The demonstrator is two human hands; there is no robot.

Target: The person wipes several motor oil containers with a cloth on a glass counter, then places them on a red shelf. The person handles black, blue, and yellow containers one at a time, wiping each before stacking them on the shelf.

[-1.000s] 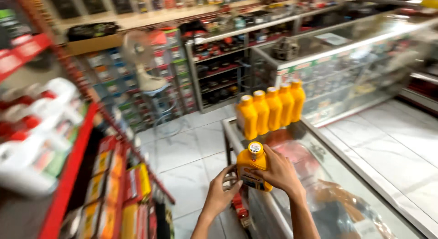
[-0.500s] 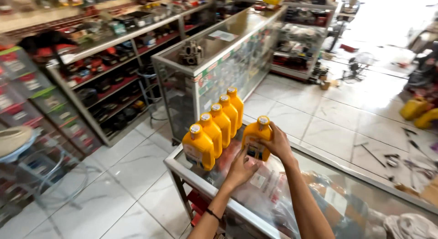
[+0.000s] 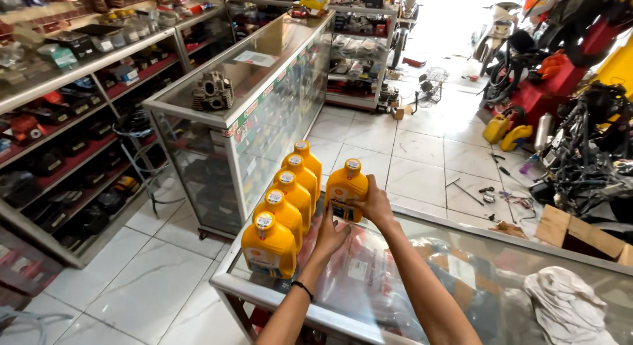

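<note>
A yellow oil bottle [image 3: 344, 187] with a silver cap stands on the glass counter [image 3: 422, 266], just right of a row of several matching yellow bottles [image 3: 285, 213]. My right hand [image 3: 377, 205] wraps around the bottle's right side. Below the bottle, my left hand [image 3: 330, 234] is raised with its fingers together, its fingertips at the bottle's base. A black band circles my left wrist.
A white rag [image 3: 570, 305] lies on the counter at the right. A second glass showcase [image 3: 244, 101] with an engine part [image 3: 212, 91] on top stands ahead. Stocked shelves [image 3: 66, 121] line the left. Motorcycles and tools [image 3: 580, 141] crowd the tiled floor at the right.
The view swung from the left shelves toward the counter and shop front. The yellow bottle went from held above the counter edge to standing beside the row, both hands still on it.
</note>
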